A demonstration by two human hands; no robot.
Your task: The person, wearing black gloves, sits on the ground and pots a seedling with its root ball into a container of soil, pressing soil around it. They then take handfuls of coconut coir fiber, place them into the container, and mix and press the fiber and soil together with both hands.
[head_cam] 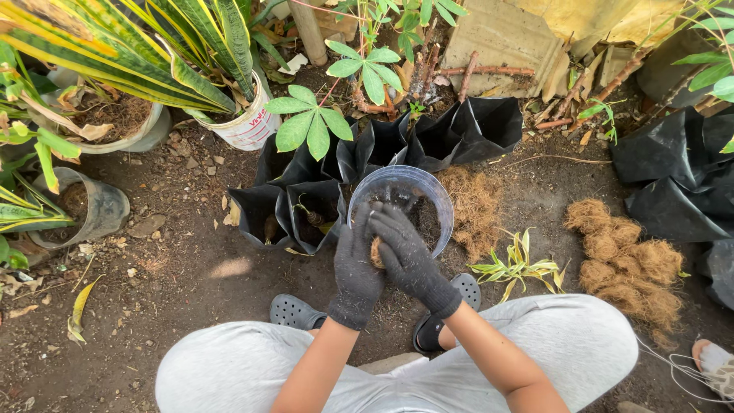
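— What is in hand at this moment?

— Both hands wear dark knit gloves and meet over a clear plastic pot (pixel 436 200) that stands on the soil just ahead of the person's knees. The left hand (pixel 356 260) curls around a brown clump of coconut fibre (pixel 376 252), and the right hand (pixel 401 248) lies over it from the other side, fingers bent down onto the same clump at the pot's near rim. So both are closed on the fibre, neither is loose.

— And what is inside the pot?

— Dark soil or mix, as far as the clear wall shows; the hands hide the near part of it.

— Which step would you call it?

— I judge it to be the filling or lining of the pot: fibre is being pressed or pulled apart right at the rim. Whether it goes in or comes out, I cannot tell.

— What does the next move call for?

— Probably a firm pinch to keep the loose strands together, and a steady pot, since it is light and nothing braces it.

— What lies around?

— Black grow bags (pixel 306 203) touch the pot on its left and behind. More fibre clumps (pixel 623 256) lie well apart to the right, a small striped plantlet (pixel 518 266) lies near the right side of the pot, and snake plants in pots (pixel 248 122) stand at the upper left.
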